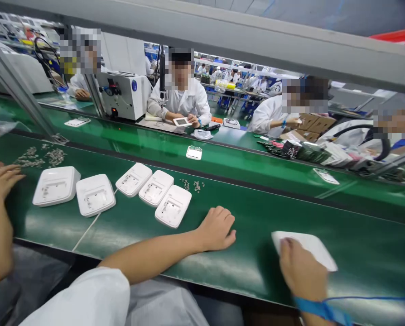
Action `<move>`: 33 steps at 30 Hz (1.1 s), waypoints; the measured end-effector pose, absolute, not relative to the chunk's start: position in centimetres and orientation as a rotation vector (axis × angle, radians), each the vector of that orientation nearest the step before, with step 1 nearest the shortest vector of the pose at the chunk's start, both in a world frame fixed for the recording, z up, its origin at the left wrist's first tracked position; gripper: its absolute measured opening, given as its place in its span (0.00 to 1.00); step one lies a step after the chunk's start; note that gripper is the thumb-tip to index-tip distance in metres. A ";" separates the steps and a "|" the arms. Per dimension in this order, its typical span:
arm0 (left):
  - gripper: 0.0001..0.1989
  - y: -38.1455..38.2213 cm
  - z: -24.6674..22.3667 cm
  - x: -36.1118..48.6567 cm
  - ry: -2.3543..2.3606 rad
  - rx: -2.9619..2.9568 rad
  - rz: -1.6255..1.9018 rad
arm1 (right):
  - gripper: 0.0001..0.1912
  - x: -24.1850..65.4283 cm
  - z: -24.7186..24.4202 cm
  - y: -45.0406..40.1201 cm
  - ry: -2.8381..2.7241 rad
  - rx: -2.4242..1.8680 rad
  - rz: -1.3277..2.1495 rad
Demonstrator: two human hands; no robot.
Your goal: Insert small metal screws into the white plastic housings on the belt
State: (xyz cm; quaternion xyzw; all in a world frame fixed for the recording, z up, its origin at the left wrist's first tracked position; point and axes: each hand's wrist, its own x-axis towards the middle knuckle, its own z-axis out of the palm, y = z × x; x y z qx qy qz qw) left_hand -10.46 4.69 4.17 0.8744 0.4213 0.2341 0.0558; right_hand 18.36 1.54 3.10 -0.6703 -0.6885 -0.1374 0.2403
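Observation:
My right hand (pixel 302 267), with a blue strap at its wrist, grips a flat white plastic housing (pixel 313 246) by its left part. That housing is held over the right part of the green bench, thumb on top, fingers hidden. My left hand (pixel 218 228) rests on the bench with loosely bent fingers and the thumb apart, holding nothing. Left of it lie three white plastic housings (pixel 173 206) with recessed rectangular middles, and two thicker ones (pixel 56 185) sit farther left. A few small metal parts (pixel 198 186) lie just beyond the nearest housing.
At the left edge is a co-worker's hand (pixel 2 176), near piles of small metal parts (pixel 41 156). A green conveyor belt (pixel 148 145) runs behind the bench, carrying a white piece (pixel 194 153). Co-workers sit across it. A metal frame bar (pixel 202 34) crosses overhead.

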 end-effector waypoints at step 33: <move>0.06 7.3 2.1 -10.6 1.457 2.005 0.975 | 0.06 7.5 9.7 9.2 -2.378 -1.401 0.483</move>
